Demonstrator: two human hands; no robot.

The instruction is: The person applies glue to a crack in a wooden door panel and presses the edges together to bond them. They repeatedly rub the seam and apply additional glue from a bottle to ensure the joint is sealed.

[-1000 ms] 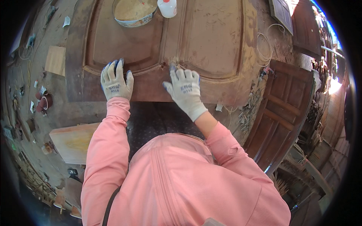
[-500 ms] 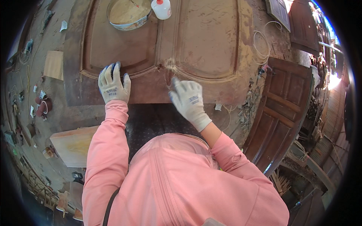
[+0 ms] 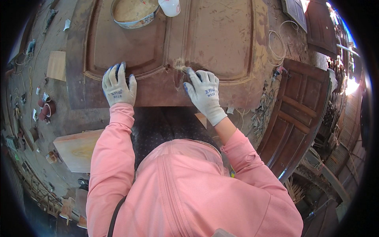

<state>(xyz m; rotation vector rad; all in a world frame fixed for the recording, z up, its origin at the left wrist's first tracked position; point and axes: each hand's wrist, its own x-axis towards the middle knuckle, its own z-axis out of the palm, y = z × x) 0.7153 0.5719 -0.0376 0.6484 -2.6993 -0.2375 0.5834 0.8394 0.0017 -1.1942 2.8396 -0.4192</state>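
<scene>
Panelled door: here it lies flat, right under both hands and running away ahead of them; its panels stretch lengthwise away from the person, though the far end is out of view, so the full long axis can't be confirmed.
Rough patch: there it is, on the door's middle strip where the two curved mouldings meet, and the right hand is clearly the nearer one.
Right glove: over the door's near rail, thumb apart, fingers loosely bent, forefinger reaching to the patch's right side; whether a small thing sits under those fingertips, one cannot tell.
Left glove: the left hand is planted on the door's near left part, palm down, fingers slightly parted, thumb out, nothing seen in it, fingertips over the left moulding.
Tin and bottle: up on the door's left panel sits a round tin of pale tan stuff, a white bottle just beside it; both would block a long forward reach.
Around the door: a pale board off its near left corner, a looped cable past its right edge, and a dark second door slanting beyond its near right corner.
</scene>
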